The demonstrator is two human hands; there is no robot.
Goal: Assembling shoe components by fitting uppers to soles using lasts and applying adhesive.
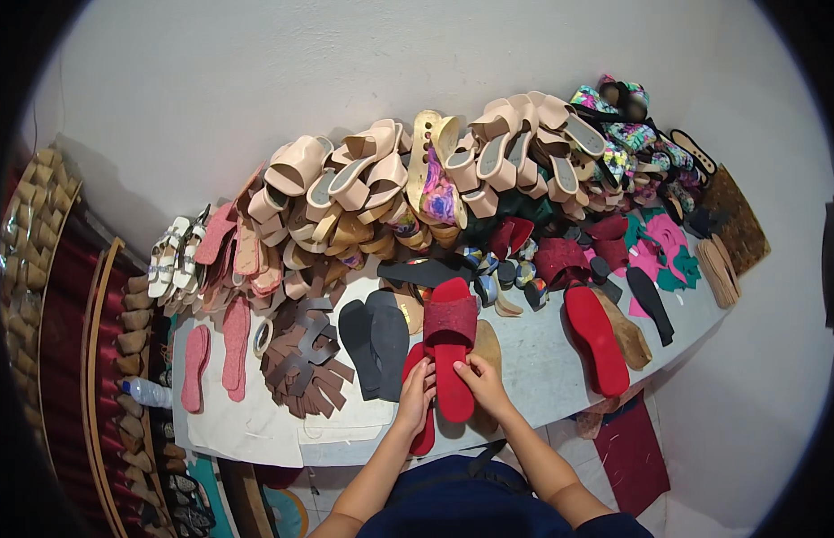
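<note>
Down at the lower centre of the frame, our left hand (pixel 417 397) and right hand (pixel 482 381) pinch the heel end of a red slide sandal with a textured strap (pixel 452 345), fingers curled on its edges. Black flat soles (pixel 375 339) lie just left; brown cut leather straps (pixel 302 359) farther left; piled beige sandals (pixel 363 175) crowd the grey table (pixel 542 359) above.

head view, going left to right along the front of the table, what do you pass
water bottle → pink insoles → tape roll → brown cut straps → black insoles → left hand → red sandal → right hand → red sole
</note>
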